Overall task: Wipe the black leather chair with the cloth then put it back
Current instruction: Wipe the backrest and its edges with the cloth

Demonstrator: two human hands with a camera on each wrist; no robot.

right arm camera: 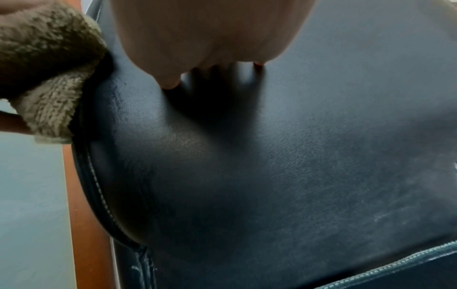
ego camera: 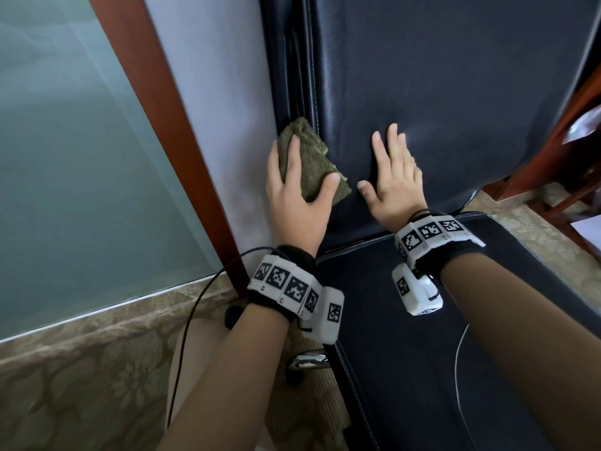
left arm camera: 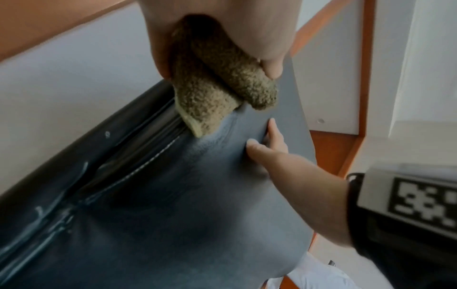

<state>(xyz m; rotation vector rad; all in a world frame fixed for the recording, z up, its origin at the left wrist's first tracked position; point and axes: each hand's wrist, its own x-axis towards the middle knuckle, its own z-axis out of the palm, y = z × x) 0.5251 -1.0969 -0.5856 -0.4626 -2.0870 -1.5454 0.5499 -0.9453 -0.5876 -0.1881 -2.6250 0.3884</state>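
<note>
The black leather chair (ego camera: 439,92) fills the upper right of the head view, backrest upright, seat (ego camera: 422,320) below. My left hand (ego camera: 294,190) grips a folded olive-green cloth (ego camera: 312,164) between thumb and fingers and holds it against the backrest's left edge by the stitched seam. In the left wrist view the cloth (left arm camera: 217,86) hangs folded from the palm onto the leather (left arm camera: 197,205). My right hand (ego camera: 390,177) lies flat with straight fingers on the backrest to the right of the cloth, holding nothing. The right wrist view shows its fingertips (right arm camera: 170,84) denting the leather (right arm camera: 272,166), cloth (right arm camera: 47,68) at left.
A pale wall (ego camera: 211,109) and a red-brown wooden frame (ego camera: 169,131) with frosted glass (ego camera: 65,157) stand directly left of the chair. Patterned carpet (ego camera: 81,385) covers the floor. A wooden piece of furniture with papers (ego camera: 579,141) stands at the right. Cables trail from both wristbands.
</note>
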